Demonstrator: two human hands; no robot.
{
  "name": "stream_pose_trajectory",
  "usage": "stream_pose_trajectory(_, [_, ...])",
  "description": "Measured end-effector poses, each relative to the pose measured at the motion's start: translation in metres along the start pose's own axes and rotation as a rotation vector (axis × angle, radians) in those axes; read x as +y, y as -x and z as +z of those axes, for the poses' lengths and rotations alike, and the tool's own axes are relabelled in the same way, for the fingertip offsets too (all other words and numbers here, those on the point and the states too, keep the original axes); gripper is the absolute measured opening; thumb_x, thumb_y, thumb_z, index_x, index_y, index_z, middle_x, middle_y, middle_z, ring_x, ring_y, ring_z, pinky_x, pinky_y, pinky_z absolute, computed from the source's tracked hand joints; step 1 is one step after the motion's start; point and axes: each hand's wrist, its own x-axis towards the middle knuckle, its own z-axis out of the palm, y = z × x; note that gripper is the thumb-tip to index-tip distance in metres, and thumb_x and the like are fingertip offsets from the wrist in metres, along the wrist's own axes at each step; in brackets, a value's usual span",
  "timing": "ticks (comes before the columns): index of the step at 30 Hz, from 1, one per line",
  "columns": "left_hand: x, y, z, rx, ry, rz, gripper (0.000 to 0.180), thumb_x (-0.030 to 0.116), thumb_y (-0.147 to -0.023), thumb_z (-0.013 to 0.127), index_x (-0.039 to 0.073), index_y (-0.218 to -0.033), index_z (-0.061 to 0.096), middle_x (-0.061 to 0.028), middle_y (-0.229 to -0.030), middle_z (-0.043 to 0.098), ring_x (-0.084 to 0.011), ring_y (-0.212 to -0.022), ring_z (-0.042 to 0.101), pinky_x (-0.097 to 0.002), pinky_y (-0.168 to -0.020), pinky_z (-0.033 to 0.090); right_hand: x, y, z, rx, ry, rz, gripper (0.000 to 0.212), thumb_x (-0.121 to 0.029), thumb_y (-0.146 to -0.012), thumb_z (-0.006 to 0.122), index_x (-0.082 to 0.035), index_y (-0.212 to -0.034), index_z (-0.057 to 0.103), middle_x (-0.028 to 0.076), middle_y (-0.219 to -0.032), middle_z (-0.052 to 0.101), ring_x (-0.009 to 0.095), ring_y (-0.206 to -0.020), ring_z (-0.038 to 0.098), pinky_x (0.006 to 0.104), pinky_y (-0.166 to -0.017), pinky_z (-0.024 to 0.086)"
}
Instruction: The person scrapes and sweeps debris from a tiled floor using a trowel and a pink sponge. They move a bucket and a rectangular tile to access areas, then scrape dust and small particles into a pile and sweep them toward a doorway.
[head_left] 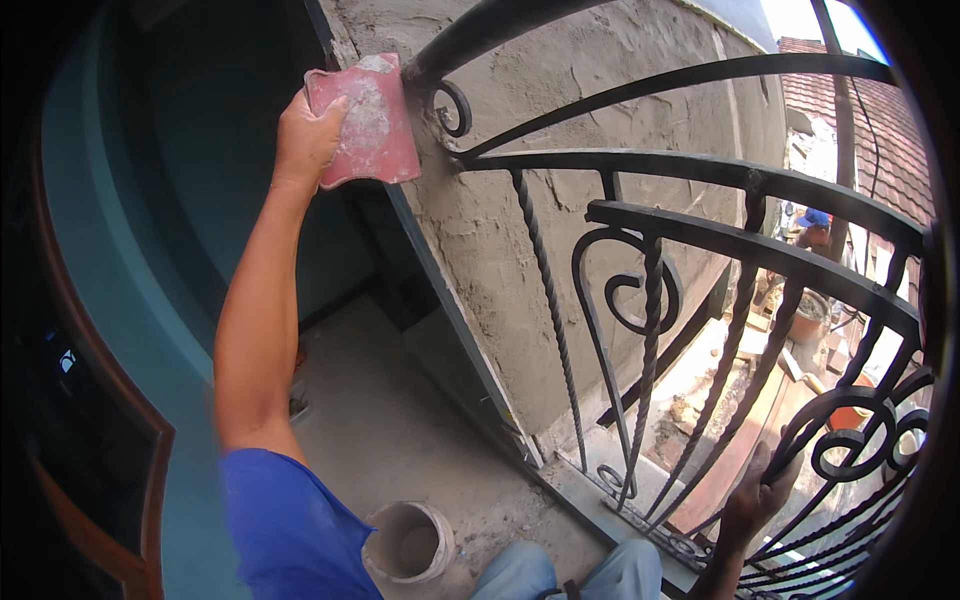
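Your wall (470,260), rough with grey plaster, fills the upper centre of the frame. The black iron railing (800,262), with twisted bars and scrolls, crosses the right half in front of it. Below, a dusty concrete floor (390,430) runs through the lower centre.

At upper centre-left, against the wall's dark edge, stands the pink slab (375,120), its broad face toward you, its ends curved and its surface smeared with grey-white residue. A pale bucket (446,545) is on the floor at lower centre, just left of your knees; its mouth is open toward you, its inner wall is coated grey-beige, and you cannot tell how much, if anything, lies at the bottom.

Your left hand (308,140) grasps the slab by its left side, thumb pressed on the near face; the other fingers are largely hidden behind it. Your right hand (755,490), at lower right, has its fingers clenched around the railing's ironwork.

Beyond the bars, at right, a reddish-brown tub (806,330) contains a grey material whose kind cannot be told. Below it, a smaller orange container (848,416) is partly hidden by a scroll; its contents cannot be made out.
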Motion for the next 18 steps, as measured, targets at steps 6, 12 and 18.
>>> stream_pose_trajectory(6, [-0.004, 0.072, 0.004, -0.035, -0.055, -0.007, 0.029, 0.014, -0.094, 0.070, -0.002, -0.118, 0.066, -0.0094, -0.106, 0.073, -0.0139, -0.095, 0.066, -0.0309, -0.085, 0.053, -0.001, -0.001, -0.002, -0.045, -0.085, 0.112, 0.038, -0.008, -0.101, 0.062, 0.005, -0.136, 0.053, 0.016, -0.126, 0.060, 0.024, -0.115, 0.060, 0.0363, -0.098, 0.047])
stream_pose_trajectory(12, [0.010, -0.013, -0.018, 0.278, -0.034, -0.012, 0.034, 0.019, -0.090, 0.072, -0.003, -0.116, 0.067, -0.0160, -0.104, 0.075, -0.0213, -0.092, 0.072, -0.0343, -0.083, 0.054, -0.007, -0.004, -0.003, -0.057, -0.046, 0.137, 0.040, -0.009, -0.101, 0.063, 0.005, -0.137, 0.051, 0.015, -0.125, 0.061, 0.023, -0.114, 0.060, 0.0361, -0.098, 0.047])
stream_pose_trajectory(18, [0.011, -0.054, -0.030, 0.145, -0.042, 0.014, 0.036, 0.019, -0.089, 0.072, -0.001, -0.117, 0.067, -0.0156, -0.104, 0.075, -0.0215, -0.091, 0.072, -0.0343, -0.083, 0.054, -0.007, -0.004, -0.001, 0.004, -0.005, 0.042, 0.045, -0.008, -0.102, 0.062, 0.005, -0.143, 0.048, 0.017, -0.131, 0.061, 0.026, -0.120, 0.059, 0.0383, -0.103, 0.045])
